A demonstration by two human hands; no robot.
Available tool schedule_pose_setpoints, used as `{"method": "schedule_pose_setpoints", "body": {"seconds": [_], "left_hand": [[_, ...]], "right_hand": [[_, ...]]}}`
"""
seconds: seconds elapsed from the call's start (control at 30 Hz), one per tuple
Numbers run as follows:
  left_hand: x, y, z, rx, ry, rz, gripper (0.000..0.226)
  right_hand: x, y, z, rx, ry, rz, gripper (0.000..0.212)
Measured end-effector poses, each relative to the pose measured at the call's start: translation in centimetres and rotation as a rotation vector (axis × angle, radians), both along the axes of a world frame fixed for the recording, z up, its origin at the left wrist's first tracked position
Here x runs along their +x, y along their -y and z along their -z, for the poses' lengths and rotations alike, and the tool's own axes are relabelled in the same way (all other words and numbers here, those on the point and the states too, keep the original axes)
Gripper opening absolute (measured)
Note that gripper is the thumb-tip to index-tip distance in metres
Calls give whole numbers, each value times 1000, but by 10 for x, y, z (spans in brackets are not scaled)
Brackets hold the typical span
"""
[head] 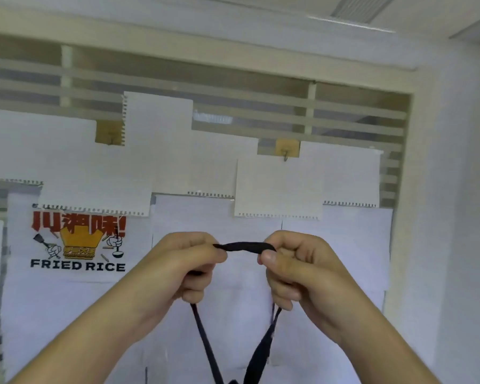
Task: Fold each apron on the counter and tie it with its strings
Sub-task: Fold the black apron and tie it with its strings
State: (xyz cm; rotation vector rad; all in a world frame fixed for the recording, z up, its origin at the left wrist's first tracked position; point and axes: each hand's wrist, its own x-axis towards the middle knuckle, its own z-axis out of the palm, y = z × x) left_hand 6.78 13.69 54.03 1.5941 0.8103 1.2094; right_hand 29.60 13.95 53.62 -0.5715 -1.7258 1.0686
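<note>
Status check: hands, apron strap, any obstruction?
Left hand and right hand each pinch the black fabric apron strap, held up as a loop. Apron body out of view. Nothing blocking.

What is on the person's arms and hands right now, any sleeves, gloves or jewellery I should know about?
Nothing is worn as far as the head view shows. The left hand and right hand are bare, with no gloves, rings or watch visible. Both forearms are bare down to the bottom edge of the picture, so no sleeve shows. Fingernails are short and unpainted.
</note>
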Motion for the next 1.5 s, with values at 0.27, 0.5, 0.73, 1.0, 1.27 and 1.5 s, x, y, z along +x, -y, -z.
{"method": "schedule_pose_setpoints", "body": {"seconds": [0.27,0.5,0.73,1.0,1.27,1.5], "left_hand": [[97,-107,-117,227,-5,-356,13],[142,-174,-143,535,-407,-901,16],[155,-185,-101,552,-651,-907,23],[148,-170,-64,460,-532,-812,20],[100,-80,134,299,-442,-589,11],[15,-18,362,-222,-486,-524,10]], "right_hand": [[75,-110,-112,221,15,463,12],[80,-187,-148,474,280,925,17],[70,-193,-100,622,661,918,29],[73,-175,-73,569,582,888,52],[80,-88,122,216,496,572,34],[38,-35,410,-480,1007,293,12]]}}
